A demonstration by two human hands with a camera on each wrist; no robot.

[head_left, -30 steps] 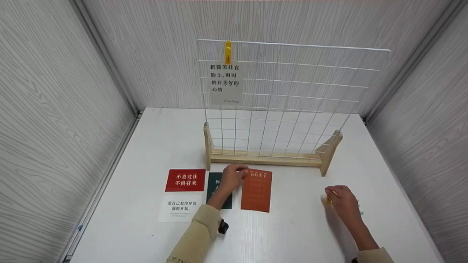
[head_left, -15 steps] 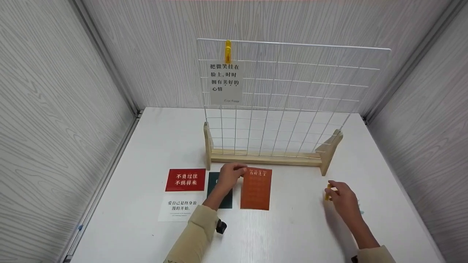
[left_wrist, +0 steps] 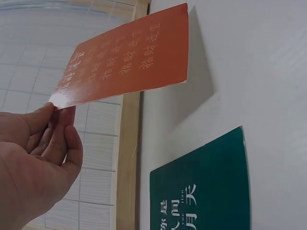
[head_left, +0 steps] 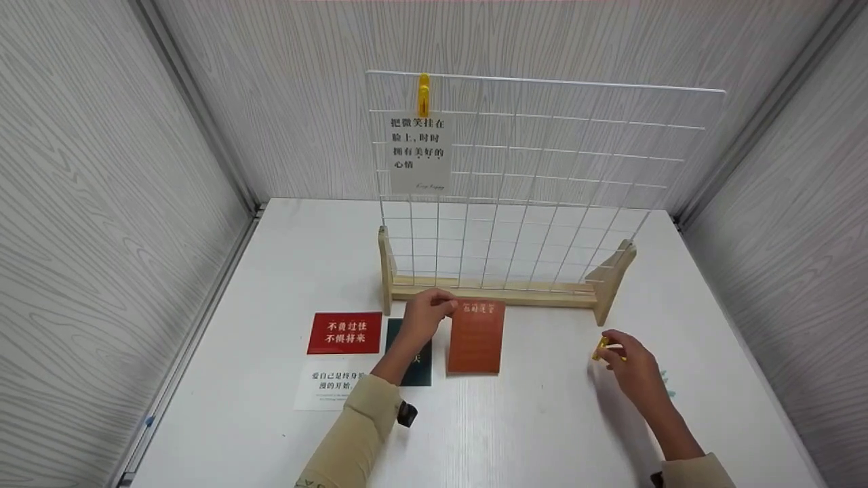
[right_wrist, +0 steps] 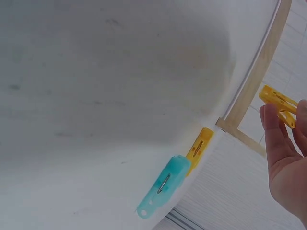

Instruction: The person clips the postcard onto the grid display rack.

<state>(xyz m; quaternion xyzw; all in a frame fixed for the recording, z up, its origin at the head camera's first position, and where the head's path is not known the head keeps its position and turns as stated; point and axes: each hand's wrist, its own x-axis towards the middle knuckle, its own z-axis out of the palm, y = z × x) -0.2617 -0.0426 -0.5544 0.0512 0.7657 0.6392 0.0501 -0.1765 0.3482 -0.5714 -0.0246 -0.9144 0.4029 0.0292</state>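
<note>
My left hand [head_left: 425, 318] pinches an orange-red card [head_left: 476, 339] by its upper left corner. In the left wrist view the card [left_wrist: 127, 60] is lifted off the table, casting a shadow. My right hand [head_left: 634, 362] holds a yellow clothespin [head_left: 601, 349] between thumb and fingers; the right wrist view shows the clothespin [right_wrist: 278, 103] clear of the table. Behind both hands stands a white wire grid [head_left: 529, 163] on a wooden base [head_left: 495, 297]. At its upper left, another yellow clothespin [head_left: 424, 95] clips a white card [head_left: 419, 159] with black writing.
A red card [head_left: 344, 333], a white card [head_left: 329, 386] and a dark green card [head_left: 417, 369] lie left on the table, the green one partly behind my left arm. A teal clothespin [right_wrist: 165, 184] and a yellow clothespin [right_wrist: 199, 147] lie near my right hand. Walls enclose the table.
The left hand has raised the orange-red card and moved it slightly towards the grid. My right hand has lifted a little with the yellow clothespin, which has turned in its fingers.
</note>
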